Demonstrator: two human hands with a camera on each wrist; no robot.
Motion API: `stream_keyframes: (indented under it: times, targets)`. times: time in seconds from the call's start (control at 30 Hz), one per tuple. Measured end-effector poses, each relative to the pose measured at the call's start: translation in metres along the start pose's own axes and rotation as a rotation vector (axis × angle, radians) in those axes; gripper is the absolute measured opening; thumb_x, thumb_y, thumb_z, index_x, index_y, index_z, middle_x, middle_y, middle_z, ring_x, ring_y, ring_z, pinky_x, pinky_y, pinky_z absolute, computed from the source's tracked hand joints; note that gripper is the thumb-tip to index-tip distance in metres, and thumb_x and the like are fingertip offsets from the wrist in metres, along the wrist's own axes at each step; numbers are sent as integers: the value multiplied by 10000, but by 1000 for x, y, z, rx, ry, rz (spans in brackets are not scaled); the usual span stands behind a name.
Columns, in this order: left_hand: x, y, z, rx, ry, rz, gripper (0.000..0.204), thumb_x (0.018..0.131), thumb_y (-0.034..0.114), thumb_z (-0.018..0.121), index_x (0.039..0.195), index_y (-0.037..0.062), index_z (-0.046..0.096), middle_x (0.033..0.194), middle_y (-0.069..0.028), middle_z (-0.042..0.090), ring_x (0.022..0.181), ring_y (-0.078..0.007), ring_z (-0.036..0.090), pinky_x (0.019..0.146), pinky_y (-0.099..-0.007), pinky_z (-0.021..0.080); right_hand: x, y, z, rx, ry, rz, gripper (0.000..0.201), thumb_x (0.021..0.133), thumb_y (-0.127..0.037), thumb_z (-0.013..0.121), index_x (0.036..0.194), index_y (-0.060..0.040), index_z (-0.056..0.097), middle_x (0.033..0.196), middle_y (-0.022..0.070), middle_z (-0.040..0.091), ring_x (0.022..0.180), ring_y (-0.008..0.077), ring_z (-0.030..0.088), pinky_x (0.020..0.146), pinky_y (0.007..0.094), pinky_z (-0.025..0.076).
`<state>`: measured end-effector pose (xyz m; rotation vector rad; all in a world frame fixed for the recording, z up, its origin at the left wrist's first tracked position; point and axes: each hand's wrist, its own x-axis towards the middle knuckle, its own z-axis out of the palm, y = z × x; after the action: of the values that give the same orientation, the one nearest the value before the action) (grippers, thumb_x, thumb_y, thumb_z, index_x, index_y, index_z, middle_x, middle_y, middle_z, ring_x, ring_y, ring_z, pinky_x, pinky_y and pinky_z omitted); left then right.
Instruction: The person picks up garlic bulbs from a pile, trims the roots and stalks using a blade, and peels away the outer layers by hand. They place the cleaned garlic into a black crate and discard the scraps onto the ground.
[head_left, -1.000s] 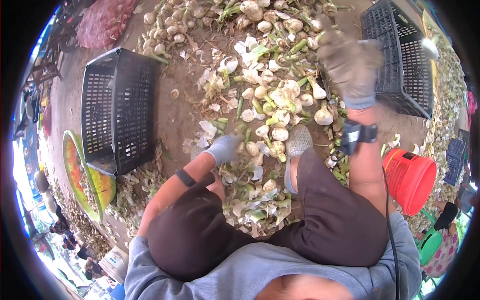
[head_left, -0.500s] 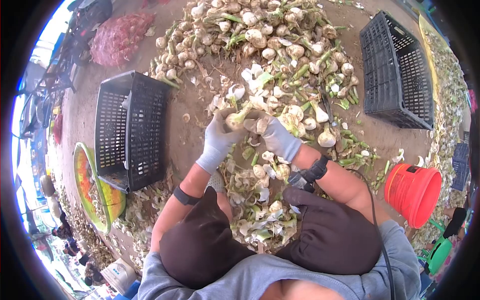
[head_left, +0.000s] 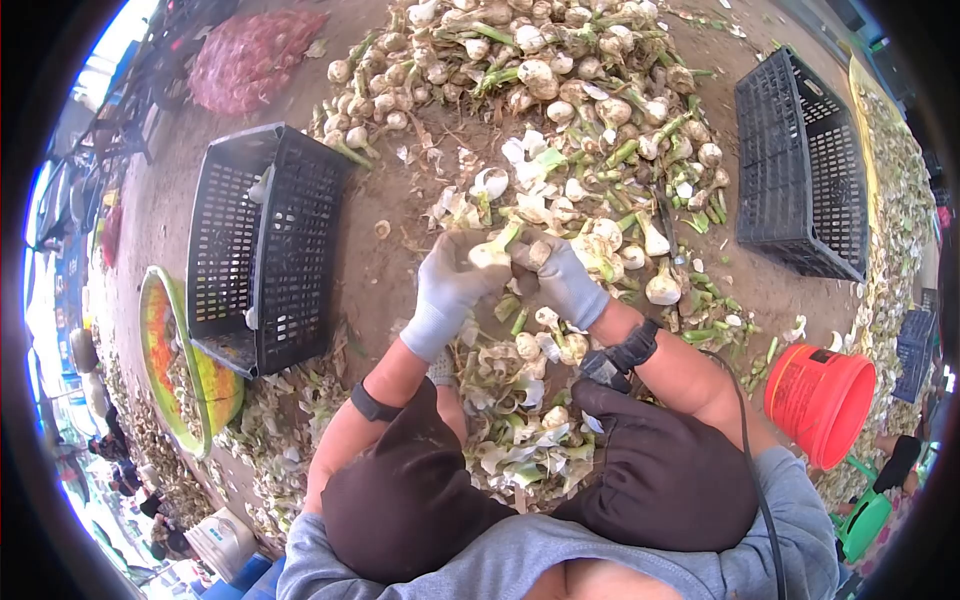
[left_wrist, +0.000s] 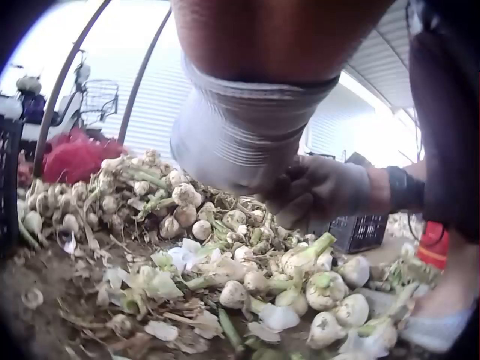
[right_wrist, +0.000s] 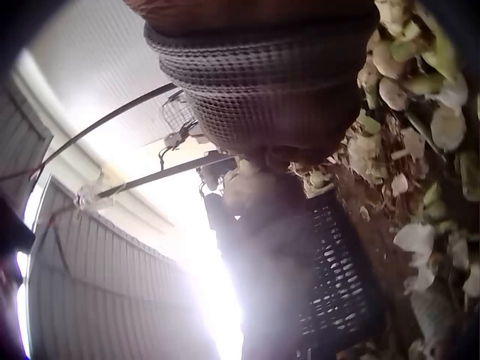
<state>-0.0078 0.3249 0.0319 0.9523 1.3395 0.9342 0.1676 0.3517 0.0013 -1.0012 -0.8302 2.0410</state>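
In the head view the gloved left hand [head_left: 449, 283] grips a garlic bulb [head_left: 490, 256] whose green stem points up and right. The gloved right hand [head_left: 563, 275] is close beside it, fingers curled at the stem side, with a small round brownish piece [head_left: 540, 252] at its fingertips. Both hands are above the peelings between the knees. In the left wrist view the left glove [left_wrist: 232, 135] hides the bulb, and the right hand [left_wrist: 322, 191] shows behind it. The right wrist view shows mostly the right glove's cuff [right_wrist: 262, 90].
A black crate [head_left: 300, 250] stands at the left, another [head_left: 775, 170] at the right. A large garlic pile [head_left: 540, 75] lies ahead. A red bucket [head_left: 815, 400] is at the right, a yellow-green basin [head_left: 215, 400] at the left, a red mesh sack [head_left: 250, 60] beyond.
One second ago the right hand was out by the right crate and the left was low near the feet; both then came together at the bulb. Since half a second ago they have barely moved.
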Motion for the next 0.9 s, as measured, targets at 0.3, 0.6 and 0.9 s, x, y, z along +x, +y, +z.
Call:
stream_keyframes:
  times: [0.3,0.6,0.9]
  targets:
    - [12,-19,-14,-778,-309,-346,510,975,434,379,1126,-6,586,773,-178,648,459,-172,503,440,-266,387,16,7,-8,-376,-37,-314,225,908,-224,643,994,-16,664,866,21,632,812,80,558,736,265,470]
    - [9,-22,-28,-467,-269,-147,505,875,235,587,1279,-22,425,863,-77,633,686,-187,617,546,-266,478,12,-4,2,-19,-179,-49,248,926,-183,626,1095,-4,655,958,21,682,857,78,616,785,251,513]
    - [10,-26,-33,-144,74,21,379,874,126,609,1194,-20,469,1000,-107,593,754,-180,629,626,-312,530,20,8,6,-246,-167,-151,238,923,-125,616,1121,4,644,1012,17,674,893,75,611,803,242,504]
